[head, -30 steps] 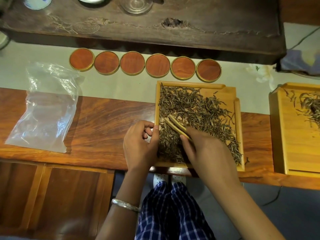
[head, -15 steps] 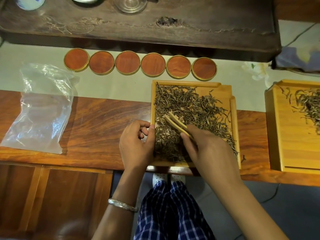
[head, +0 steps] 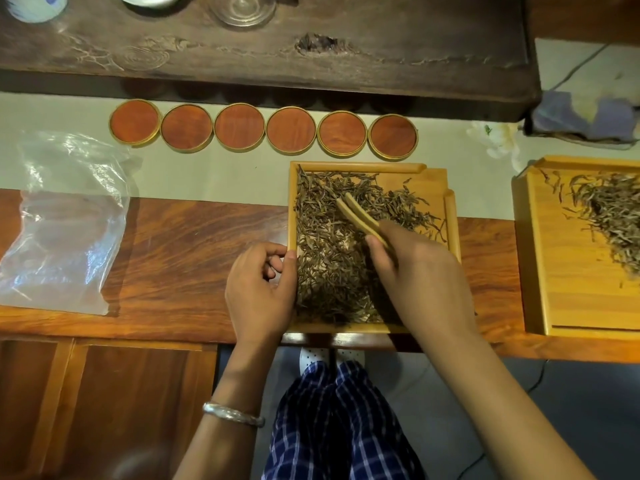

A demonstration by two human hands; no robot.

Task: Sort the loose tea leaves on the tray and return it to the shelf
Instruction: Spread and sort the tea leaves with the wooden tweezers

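Note:
A light wooden tray [head: 436,181] lies on the red-brown counter in front of me, covered mostly on its left and middle with dry brown tea leaves [head: 325,258]. My right hand [head: 422,275] is over the tray's right half and grips wooden tweezers [head: 360,216], whose tips point up-left over the leaves. My left hand [head: 259,289] rests at the tray's left rim, thumb against the edge and fingers curled. A second wooden tray [head: 571,299] with a smaller heap of tea leaves [head: 609,216] stands at the right edge of view.
Several round wooden coasters [head: 263,131] form a row behind the tray. A clear plastic bag [head: 65,220] lies at the left. A dark tea table [head: 311,46] with a glass cup [head: 242,8] and cups is at the back. Crumpled cloth [head: 585,119] sits far right.
The tweezers in my right hand have shifted a little up and to the right over the leaves. My left hand stays at the tray's left rim.

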